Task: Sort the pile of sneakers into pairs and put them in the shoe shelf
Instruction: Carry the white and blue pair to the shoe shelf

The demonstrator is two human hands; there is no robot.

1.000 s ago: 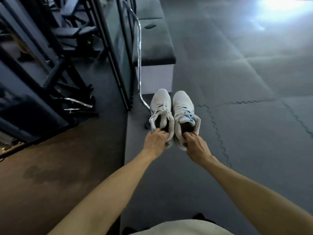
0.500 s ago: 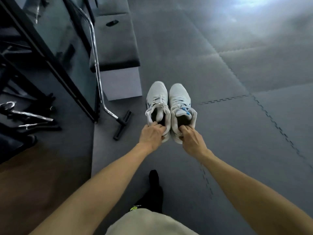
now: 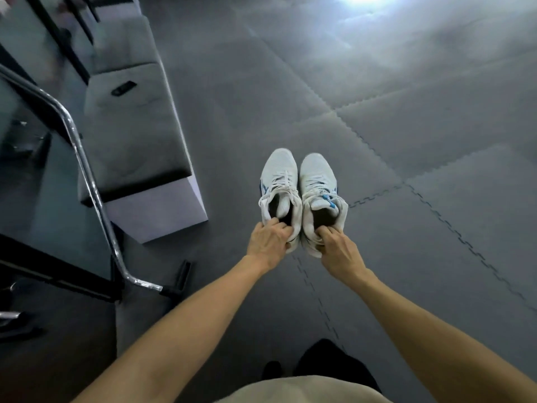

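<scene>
Head view showed the left hand (image 3: 268, 238) gripping the heel collar of the left white sneaker (image 3: 279, 187), fingers curled into its opening, while the right hand (image 3: 340, 251) pinched the heel of the right white sneaker (image 3: 319, 193). Both sneakers were held side by side, touching, above the grey floor mats (image 3: 436, 126), to the right of the padded bench (image 3: 136, 135).

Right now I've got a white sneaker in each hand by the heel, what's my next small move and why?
Probably keep both held side by side and turn to look for the shoe shelf. The left hand grips the left white sneaker and the right hand grips the right white sneaker; they look like a matched pair, and no shelf is in view, only foam floor mats and a padded bench.
</scene>
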